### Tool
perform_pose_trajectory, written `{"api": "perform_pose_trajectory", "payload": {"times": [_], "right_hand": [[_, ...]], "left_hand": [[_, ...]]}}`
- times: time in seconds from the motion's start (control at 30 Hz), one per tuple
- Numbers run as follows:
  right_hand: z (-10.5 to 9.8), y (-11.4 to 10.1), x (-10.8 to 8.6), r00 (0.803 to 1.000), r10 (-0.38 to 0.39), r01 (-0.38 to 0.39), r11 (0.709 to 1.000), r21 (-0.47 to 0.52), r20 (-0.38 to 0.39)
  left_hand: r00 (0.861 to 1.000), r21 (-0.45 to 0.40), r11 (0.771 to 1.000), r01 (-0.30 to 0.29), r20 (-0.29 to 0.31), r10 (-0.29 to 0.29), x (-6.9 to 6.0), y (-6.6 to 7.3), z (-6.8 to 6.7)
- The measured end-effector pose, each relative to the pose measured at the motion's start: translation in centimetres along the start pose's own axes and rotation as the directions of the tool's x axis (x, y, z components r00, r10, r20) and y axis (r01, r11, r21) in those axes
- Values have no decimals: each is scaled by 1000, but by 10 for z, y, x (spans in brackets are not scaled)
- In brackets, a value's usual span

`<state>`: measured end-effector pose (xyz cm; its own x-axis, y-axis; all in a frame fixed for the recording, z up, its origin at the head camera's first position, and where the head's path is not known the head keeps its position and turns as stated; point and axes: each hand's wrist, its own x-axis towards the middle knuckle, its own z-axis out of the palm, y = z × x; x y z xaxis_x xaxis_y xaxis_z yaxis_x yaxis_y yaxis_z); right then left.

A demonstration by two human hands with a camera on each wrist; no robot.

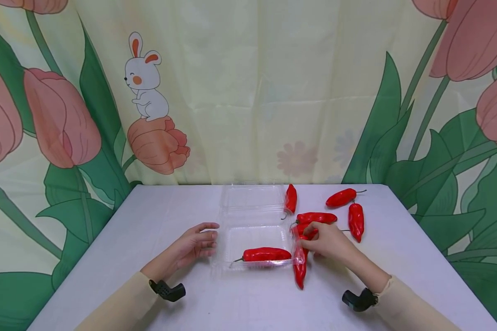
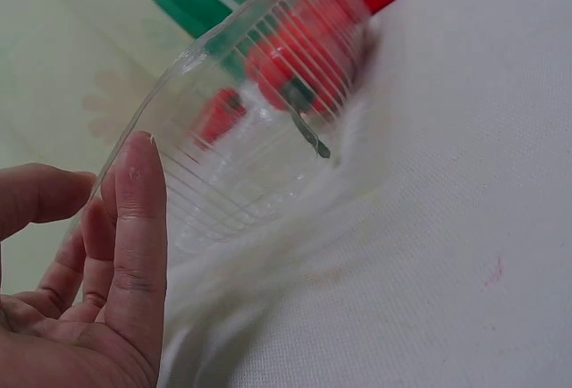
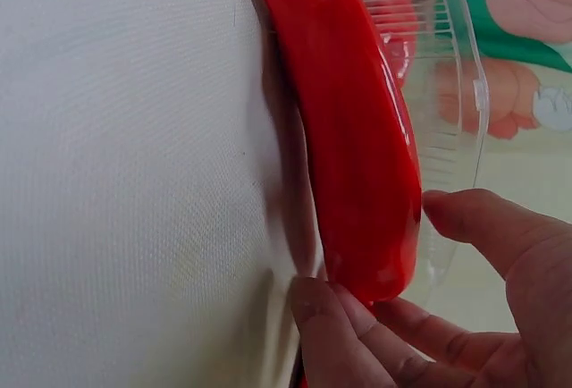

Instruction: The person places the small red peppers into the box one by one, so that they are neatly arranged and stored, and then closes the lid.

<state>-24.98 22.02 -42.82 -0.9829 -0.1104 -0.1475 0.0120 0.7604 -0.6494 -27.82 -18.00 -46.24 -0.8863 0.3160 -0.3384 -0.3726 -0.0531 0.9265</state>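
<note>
A clear plastic clamshell box (image 1: 257,234) stands with its lid (image 1: 252,197) folded back. Inside, a red chili pepper (image 1: 267,254) lies along the near wall, its stem to the left. My left hand (image 1: 196,246) is at the box's left wall; its fingers (image 2: 138,200) are loosely extended against or very near the clear rim. With thumb and fingers, my right hand (image 1: 325,239) grips one end of another red chili pepper (image 3: 349,138) just outside the right wall. That pepper's tip points toward me, and it looks slightly raised off the cloth.
More red chili peppers lie right of the box: one (image 1: 316,217) beyond my right hand, one (image 1: 291,198) beside the lid, and two (image 1: 341,197) farther right. A white cloth (image 1: 240,303) covers the table. Behind hangs a tulip-print curtain (image 1: 240,92).
</note>
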Motion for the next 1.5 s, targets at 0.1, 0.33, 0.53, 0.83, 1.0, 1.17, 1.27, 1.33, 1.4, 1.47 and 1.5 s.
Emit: {"api": "perform_pose_trajectory", "payload": {"times": [0.1, 0.33, 0.53, 0.83, 1.0, 1.17, 1.27, 1.33, 1.4, 1.47, 1.5], "right_hand": [[0, -1, 0, 1000, -2, 1, 1000, 13, 12], [0, 0, 2, 999, 29, -31, 998, 60, 35], [-1, 0, 5, 995, 66, -73, 993, 96, 70], [-10, 2, 5, 988, 83, -105, 978, 179, 130], [-14, 2, 4, 988, 75, -101, 974, 202, 131], [-16, 1, 4, 991, 74, -92, 980, 175, 108], [-16, 2, 3, 992, 77, -92, 983, 161, 97], [-16, 2, 3, 993, 79, -92, 984, 155, 89], [-17, 2, 3, 994, 80, -91, 985, 150, 80], [-18, 1, 4, 994, 81, -90, 985, 145, 71], [-18, 1, 4, 994, 83, -92, 986, 142, 67]], "left_hand": [[1000, -3, 1000, 0, 2, 0, 0, 0, 0], [1000, -3, 1000, -2, 5, 2, 0, 0, 0], [1000, -10, 1000, -2, 9, 2, -1, 1, 1], [1000, -21, 1000, 1, 19, 0, -2, 2, 1], [999, -31, 1000, -2, 35, 3, -1, 2, 1], [999, -26, 1000, -2, 32, 3, -1, 2, 1], [1000, -29, 1000, 1, 31, 0, -1, 2, 1], [999, -31, 999, 4, 32, -3, -1, 2, 1], [999, -33, 999, 4, 32, -3, -1, 2, 1], [1000, -34, 999, 2, 32, -1, -1, 2, 2], [999, -36, 999, -1, 33, 2, -1, 2, 2]]}}
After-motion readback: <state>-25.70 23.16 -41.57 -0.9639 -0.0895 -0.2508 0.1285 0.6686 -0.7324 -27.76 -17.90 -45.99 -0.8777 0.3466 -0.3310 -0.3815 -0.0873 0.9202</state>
